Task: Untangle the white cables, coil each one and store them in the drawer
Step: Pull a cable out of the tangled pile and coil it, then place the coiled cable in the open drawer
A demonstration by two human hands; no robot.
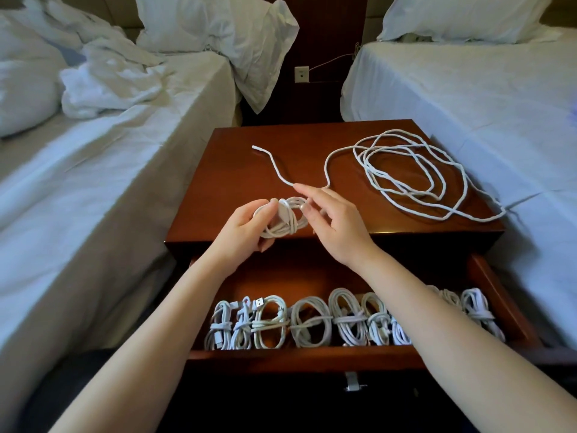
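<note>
At the front edge of the nightstand [237, 170], the left hand [249, 226] grips the coiled cable [285, 220]; the right hand [334, 220], fingers loose, should tuck its end snugly

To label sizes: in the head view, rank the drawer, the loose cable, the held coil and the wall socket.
1. drawer
2. loose cable
3. held coil, gripped by the left hand
4. wall socket; it is farthest away, so its true size is unsure.
</note>
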